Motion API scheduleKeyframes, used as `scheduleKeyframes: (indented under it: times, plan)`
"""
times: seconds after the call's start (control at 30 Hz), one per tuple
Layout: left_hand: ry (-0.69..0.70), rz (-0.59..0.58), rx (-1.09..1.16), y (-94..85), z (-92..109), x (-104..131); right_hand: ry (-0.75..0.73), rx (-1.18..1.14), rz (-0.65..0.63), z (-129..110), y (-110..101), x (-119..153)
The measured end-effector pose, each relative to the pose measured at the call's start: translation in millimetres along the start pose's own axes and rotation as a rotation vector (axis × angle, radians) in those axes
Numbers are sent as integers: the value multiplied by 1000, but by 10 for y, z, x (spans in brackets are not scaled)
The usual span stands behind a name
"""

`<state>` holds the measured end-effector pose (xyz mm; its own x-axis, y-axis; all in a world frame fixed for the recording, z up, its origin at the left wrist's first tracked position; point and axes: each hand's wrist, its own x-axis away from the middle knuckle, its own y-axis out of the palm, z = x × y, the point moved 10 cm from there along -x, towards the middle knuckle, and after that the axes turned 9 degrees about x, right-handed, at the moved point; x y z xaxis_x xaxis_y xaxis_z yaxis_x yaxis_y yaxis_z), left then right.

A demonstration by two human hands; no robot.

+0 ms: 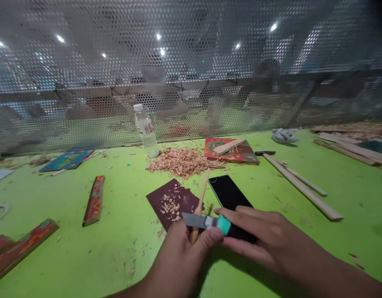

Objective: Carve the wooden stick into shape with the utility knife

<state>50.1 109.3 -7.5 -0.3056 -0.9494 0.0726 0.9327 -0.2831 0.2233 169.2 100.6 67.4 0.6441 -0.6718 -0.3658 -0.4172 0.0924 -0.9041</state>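
My left hand [185,252] is closed around a slim carved wooden stick [204,190], whose thin end points away from me. In my right hand [259,236] is a utility knife [223,225] with a black and teal handle. Its broad blade lies across the stick, just above my left fingers, and my left thumb touches the knife near its collar. Beneath the stick rests a dark brown sheet of sandpaper [169,205] scattered with wood chips. A black smartphone [230,192] lies just beyond my right fingers.
Behind the sandpaper is a heap of shavings [185,161] beside a water bottle [145,132]. A painted board [231,151] carries a wood piece. A hammer [302,186] lies right; painted wood strips [94,200] lie left. A perforated metal screen [191,82] bounds the green table.
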Motion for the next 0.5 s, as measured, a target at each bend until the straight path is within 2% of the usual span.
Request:
scheduleKeyframes:
  times: [0.27,0.37,0.5]
  plan:
    - [-69,55,28,-45,-102,15,71,30,98,-1,-52,27]
    - [-79,1,57,-22,-111,13,89,22,139,60,-83,37]
    - [-66,-104,207,86,-45,-2,62,32,116,131,-49,37]
